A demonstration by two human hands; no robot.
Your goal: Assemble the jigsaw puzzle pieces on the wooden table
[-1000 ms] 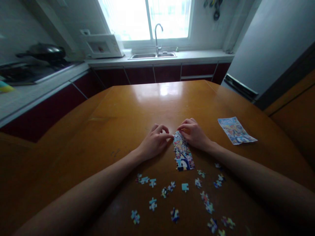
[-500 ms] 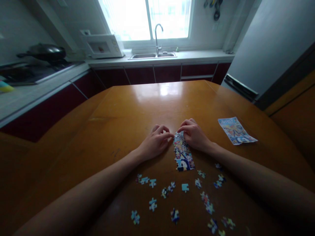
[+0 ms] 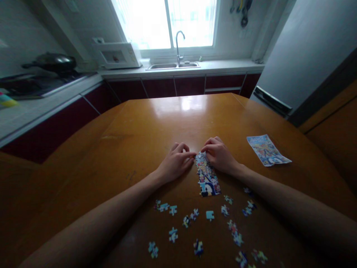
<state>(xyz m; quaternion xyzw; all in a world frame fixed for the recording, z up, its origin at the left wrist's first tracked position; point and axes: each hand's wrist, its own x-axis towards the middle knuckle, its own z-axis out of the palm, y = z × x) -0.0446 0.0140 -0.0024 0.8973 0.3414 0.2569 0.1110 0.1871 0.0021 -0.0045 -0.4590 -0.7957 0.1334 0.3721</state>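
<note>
A narrow strip of joined puzzle pieces (image 3: 206, 175) lies on the wooden table (image 3: 156, 126). My left hand (image 3: 176, 162) rests at the strip's upper left corner, fingers curled and pinched against its edge. My right hand (image 3: 220, 155) sits at the upper right corner, fingers curled down onto the top piece. Several loose puzzle pieces (image 3: 195, 223) are scattered on the table nearer to me, between my forearms.
A printed picture sheet (image 3: 267, 150) lies to the right of my hands. Beyond the table are a counter with a sink and tap (image 3: 178, 52), a white microwave (image 3: 115, 55), a wok on the stove (image 3: 54, 62), and a grey fridge (image 3: 301, 56).
Both hands stay at the top of the strip, with only small finger shifts. The view has tilted slightly.
</note>
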